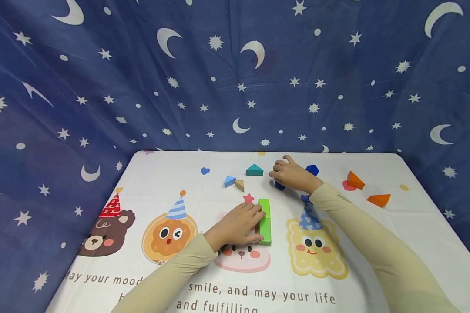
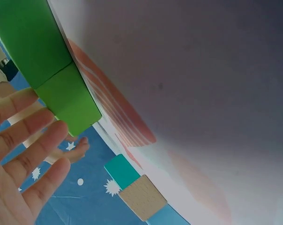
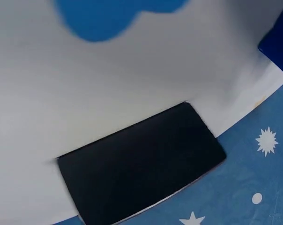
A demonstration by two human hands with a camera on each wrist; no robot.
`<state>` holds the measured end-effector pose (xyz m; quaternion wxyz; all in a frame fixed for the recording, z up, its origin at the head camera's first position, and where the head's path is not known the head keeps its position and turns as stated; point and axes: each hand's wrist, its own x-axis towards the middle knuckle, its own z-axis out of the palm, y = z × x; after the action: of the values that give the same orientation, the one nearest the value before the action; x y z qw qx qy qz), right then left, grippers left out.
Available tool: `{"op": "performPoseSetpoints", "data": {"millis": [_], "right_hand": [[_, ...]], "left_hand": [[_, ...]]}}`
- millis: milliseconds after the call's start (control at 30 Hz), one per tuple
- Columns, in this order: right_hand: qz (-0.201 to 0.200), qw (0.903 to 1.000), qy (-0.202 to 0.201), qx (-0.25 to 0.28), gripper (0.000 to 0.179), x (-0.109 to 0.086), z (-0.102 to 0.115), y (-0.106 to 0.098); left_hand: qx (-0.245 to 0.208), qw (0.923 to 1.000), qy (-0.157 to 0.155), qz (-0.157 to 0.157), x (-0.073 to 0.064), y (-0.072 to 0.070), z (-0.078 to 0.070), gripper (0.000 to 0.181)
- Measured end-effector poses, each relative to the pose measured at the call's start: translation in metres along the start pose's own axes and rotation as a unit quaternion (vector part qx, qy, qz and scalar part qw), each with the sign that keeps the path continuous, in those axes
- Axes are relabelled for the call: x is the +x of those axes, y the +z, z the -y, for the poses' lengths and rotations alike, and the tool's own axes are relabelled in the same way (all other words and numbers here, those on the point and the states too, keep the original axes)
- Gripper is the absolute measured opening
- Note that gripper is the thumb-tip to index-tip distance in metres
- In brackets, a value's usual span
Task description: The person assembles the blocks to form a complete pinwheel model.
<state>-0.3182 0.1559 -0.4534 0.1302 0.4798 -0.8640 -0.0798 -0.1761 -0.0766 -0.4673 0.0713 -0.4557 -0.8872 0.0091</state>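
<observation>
Two bright green blocks [image 1: 264,230] lie end to end on the printed white cloth. My left hand [image 1: 240,224] is along their left side, its fingers and thumb reaching their edge. In the left wrist view the fingers [image 2: 50,136] are spread and fairly straight beside the green blocks [image 2: 71,101]. Farther back, my right hand [image 1: 291,174] is over a dark blue block [image 1: 279,185], its fingers loosely bent with nothing visible between them. That block seems to be the dark one [image 3: 141,164] in the right wrist view, where the fingers are out of sight.
Behind the left hand lie a teal triangular block [image 1: 254,170], a light blue block [image 1: 229,181] and a wooden one [image 1: 240,185]. Another dark blue block [image 1: 312,169] is by the right wrist. Orange blocks [image 1: 379,200] lie farther right. A starry blue curtain [image 1: 219,87] hangs around the table.
</observation>
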Motion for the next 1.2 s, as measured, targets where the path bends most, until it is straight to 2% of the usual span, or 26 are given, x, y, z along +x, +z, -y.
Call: {"op": "performPoseSetpoints", "data": {"millis": [200,300,400,600,867,1067,1200], "right_hand": [[0.022,0.9994,0.023,0.012,0.032,-0.009,0.004,0.002],[0.02,0.9996,0.017,0.008,0.029,-0.012,0.004,0.007],[-0.002,1.0,0.003,0.006,0.025,-0.013,0.005,0.008],[-0.033,0.9992,-0.022,0.004,0.031,-0.011,0.008,0.005],[-0.029,0.9984,-0.041,0.024,0.037,-0.012,0.012,0.0],[-0.019,0.9996,-0.021,0.006,0.038,-0.016,0.01,0.003],[-0.016,0.9997,-0.017,0.008,0.029,-0.016,0.01,0.005]], "left_hand": [[0.002,1.0,-0.002,0.0,-0.001,0.0,0.0,0.056],[-0.002,1.0,-0.002,-0.002,-0.001,0.0,0.0,0.056],[-0.003,1.0,-0.001,-0.001,-0.001,0.0,-0.001,0.056],[0.001,1.0,-0.001,-0.006,-0.001,0.001,-0.001,0.056],[0.002,1.0,-0.002,-0.004,0.0,0.0,-0.001,0.056],[-0.002,1.0,-0.007,0.006,0.0,-0.001,-0.001,0.056],[-0.001,1.0,-0.006,0.005,0.0,-0.001,-0.001,0.056]]}}
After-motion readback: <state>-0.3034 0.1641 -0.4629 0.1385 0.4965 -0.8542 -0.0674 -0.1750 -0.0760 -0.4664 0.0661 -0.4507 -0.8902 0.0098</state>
